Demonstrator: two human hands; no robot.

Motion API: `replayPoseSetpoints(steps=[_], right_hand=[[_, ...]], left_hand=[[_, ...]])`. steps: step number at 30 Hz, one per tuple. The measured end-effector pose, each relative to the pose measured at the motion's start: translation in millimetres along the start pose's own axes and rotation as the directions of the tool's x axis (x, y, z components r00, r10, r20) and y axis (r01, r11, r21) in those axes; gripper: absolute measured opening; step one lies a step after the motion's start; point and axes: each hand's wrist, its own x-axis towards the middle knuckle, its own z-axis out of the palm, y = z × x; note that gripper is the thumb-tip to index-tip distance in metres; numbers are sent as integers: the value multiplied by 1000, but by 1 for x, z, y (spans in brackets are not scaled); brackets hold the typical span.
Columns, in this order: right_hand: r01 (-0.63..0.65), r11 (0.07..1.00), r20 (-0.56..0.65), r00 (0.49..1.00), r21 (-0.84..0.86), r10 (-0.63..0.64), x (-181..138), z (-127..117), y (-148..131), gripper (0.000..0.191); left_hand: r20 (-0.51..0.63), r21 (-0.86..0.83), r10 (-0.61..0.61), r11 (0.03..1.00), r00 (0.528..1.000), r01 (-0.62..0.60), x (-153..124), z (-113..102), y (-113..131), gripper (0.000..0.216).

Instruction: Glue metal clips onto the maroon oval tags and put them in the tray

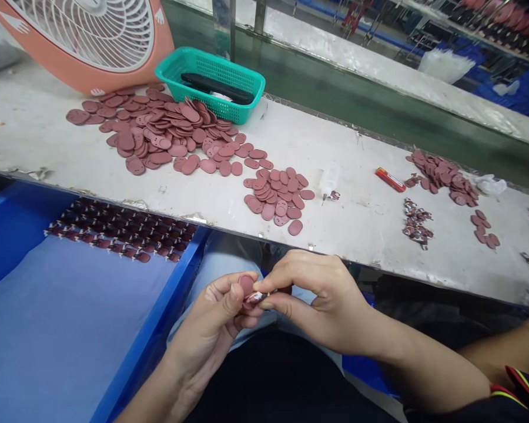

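Above my lap, my left hand [220, 308] grips a reddish-brown oval piece [245, 285] between thumb and fingers. My right hand [315, 294] meets it from the right, thumb and forefinger pinching a small part with white and shiny bits [256, 297] against the oval piece. The fingertips partly cover that small part, so its kind is unclear. Beyond my hands on the bench, a small pile of like oval pieces [278, 194] lies close to the front edge. Beside it are a clear needle-tipped bottle [329, 181] and a small brown-and-white part [334, 195].
A blue tray [158, 305] at left holds rows of finished-looking dark pieces [123, 226]. On the bench [357, 158] stand an orange fan [163, 35] and a green basket [207, 61], near a large oval pile [158, 132]. A red lighter-like item [390, 180] lies right. Another person's arm [506, 341] shows lower right.
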Motion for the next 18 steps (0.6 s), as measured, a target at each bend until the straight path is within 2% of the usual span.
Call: replayPoseSetpoints(steps=[4, 18], right_hand=[[34, 999, -10, 999, 12, -34, -3, 2, -1, 10], [64, 998, -7, 998, 27, -63, -2, 6, 6, 9]], left_hand=[[49, 2, 0, 1000, 999, 0, -1, -5, -2, 30], [8, -27, 4, 1000, 1000, -3, -1, -1, 0, 32]])
